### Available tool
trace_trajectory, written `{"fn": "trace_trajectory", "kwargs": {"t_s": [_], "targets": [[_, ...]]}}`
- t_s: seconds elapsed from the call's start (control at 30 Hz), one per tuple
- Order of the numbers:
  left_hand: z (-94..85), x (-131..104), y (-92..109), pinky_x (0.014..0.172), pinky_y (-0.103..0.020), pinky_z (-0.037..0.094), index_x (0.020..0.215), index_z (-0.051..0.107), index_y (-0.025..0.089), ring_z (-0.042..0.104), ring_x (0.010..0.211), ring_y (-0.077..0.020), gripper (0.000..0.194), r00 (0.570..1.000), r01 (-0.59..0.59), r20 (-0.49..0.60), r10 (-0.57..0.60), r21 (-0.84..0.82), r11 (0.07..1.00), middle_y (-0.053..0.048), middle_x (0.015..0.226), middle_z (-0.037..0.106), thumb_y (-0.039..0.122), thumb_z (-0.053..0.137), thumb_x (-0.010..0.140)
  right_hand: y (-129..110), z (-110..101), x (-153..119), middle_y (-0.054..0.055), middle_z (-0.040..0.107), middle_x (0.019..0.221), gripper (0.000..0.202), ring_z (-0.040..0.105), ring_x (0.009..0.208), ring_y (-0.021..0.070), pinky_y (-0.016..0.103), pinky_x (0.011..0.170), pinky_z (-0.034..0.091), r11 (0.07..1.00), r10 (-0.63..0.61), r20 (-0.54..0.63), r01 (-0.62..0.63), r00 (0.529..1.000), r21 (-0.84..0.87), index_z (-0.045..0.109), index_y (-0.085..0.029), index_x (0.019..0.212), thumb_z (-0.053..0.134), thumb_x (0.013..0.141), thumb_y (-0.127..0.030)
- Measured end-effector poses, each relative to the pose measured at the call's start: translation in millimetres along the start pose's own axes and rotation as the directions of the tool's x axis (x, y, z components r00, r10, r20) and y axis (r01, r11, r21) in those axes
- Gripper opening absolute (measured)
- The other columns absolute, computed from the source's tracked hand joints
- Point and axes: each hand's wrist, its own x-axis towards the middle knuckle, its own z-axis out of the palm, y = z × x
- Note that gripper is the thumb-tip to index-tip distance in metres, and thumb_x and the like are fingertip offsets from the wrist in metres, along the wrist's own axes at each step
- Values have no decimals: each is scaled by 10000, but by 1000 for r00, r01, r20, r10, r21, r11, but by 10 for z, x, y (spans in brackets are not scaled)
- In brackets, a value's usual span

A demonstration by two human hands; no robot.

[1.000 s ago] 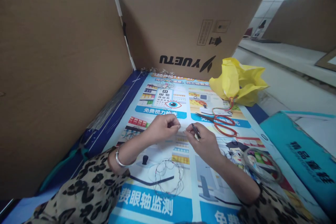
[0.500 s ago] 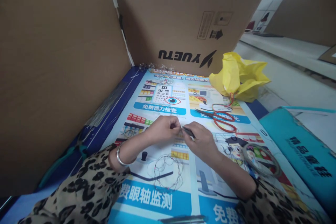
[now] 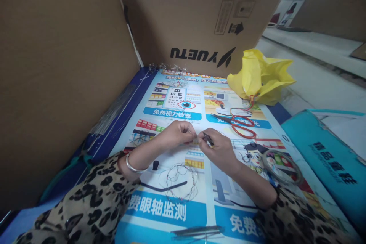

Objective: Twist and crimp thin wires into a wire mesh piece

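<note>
Presently, right fingers: closed round one small dark tool [image 3: 208, 138], held in the right hand [image 3: 219, 146].
Left fingers: thumb and forefinger of the left hand [image 3: 179, 135] pinched together; anything fine between them is too small to tell.
Tool, bearing: to the right of the left fingertips and just beside them; contact cannot be made out. Right hand is the nearer, being the one that grips it.
Tool, long axis: slanted, one end far and left, the other near and right.
Landmark: one pair of red-handled scissors [image 3: 232, 122], tips pointing left.
Hands: two, both on the near side of the scissors and left of the handles.
Clear coil: one [image 3: 299, 177], right of the scissors and nearer.
Yellow bag: one [image 3: 261, 80], behind the scissors and rightward.
Wire ring: one, thin and tangled [image 3: 196, 183], near side of the scissors, leftward.
Turquoise box: one [image 3: 320, 167], right of the scissors, well apart.
Dark rods: several [image 3: 198, 231], well to the near side of the scissors; exact count unclear.
Teal-handled tool: one [image 3: 68, 169], far left of the scissors.
</note>
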Motion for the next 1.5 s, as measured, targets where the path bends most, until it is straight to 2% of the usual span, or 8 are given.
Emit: {"fn": "trace_trajectory", "kwargs": {"t_s": [0.1, 0.2, 0.3, 0.43, 0.7, 0.9, 1.13, 1.5], "targets": [[34, -5, 51, 498, -193, 389, 643, 545, 142, 485, 491, -64, 65, 990, -36, -136, 30, -39, 999, 33, 534, 533, 181, 558, 693, 11, -17, 6, 18, 615, 773, 186, 559, 697, 135, 243, 649, 415, 991, 128, 22, -129, 992, 38, 543, -214, 834, 413, 861, -344], [66, -16, 86, 528, -202, 399, 647, 530, 144, 488, 523, -68, 116, 953, -141, -272, 131, -20, 990, 28, 562, 542, 225, 569, 720, 78, -28, 23, 33, 610, 795, 237, 554, 734, 155, 257, 657, 401, 989, 131, -17, -132, 991, -62, 543, -205, 854, 392, 877, -387], [89, -36, 96, 541, -209, 400, 673, 537, 145, 497, 554, -80, 138, 910, -206, -364, 200, 21, 978, 16, 591, 555, 258, 563, 748, 181, -38, 49, 59, 606, 779, 265, 535, 751, 180, 284, 677, 378, 965, 32, -42, -42, 999, -258, 559, -180, 834, 394, 882, -381], [122, -82, 131, 548, -215, 395, 669, 541, 148, 486, 571, -89, 125, 867, -195, -433, 247, 160, 968, 9, 611, 550, 241, 550, 752, 260, -91, 85, 75, 580, 720, 262, 491, 753, 208, 321, 692, 325, 835, -142, -29, 104, 989, -540, 591, -164, 788, 466, 849, -386], [194, -139, 171, 605, -229, 421, 639, 548, 163, 522, 598, -109, 100, 806, -172, -459, 374, 423, 890, 8, 629, 583, 177, 532, 736, 257, -228, 132, 69, 549, 701, 238, 423, 740, 221, 356, 677, 252, 636, -289, -7, 187, 957, -749, 595, -187, 797, 458, 847, -375], [208, -129, 184, 576, -217, 395, 631, 552, 152, 502, 577, -100, 100, 843, -133, -448, 296, 359, 924, 12, 613, 569, 177, 526, 724, 258, -234, 134, 63, 544, 700, 204, 408, 734, 214, 357, 668, 237, 601, -316, 17, 214, 949, -770, 601, -190, 785, 480, 839, -345], [180, -99, 167, 535, -206, 352, 626, 526, 138, 430, 546, -81, 108, 935, -101, -332, 126, 91, 991, 29, 578, 495, 195, 521, 717, 293, -209, 133, 47, 530, 663, 151, 399, 714, 201, 340, 665, 245, 647, -321, 12, 228, 947, -727, 599, -189, 730, 528, 807, -297], [148, -73, 154, 548, -221, 373, 664, 537, 132, 455, 529, -78, 152, 975, -80, -218, 46, -148, 986, 26, 564, 516, 257, 536, 750, 318, -176, 108, 46, 532, 667, 156, 409, 722, 198, 332, 681, 256, 682, -284, 37, 229, 958, -694, 597, -186, 732, 523, 812, -298]]}}
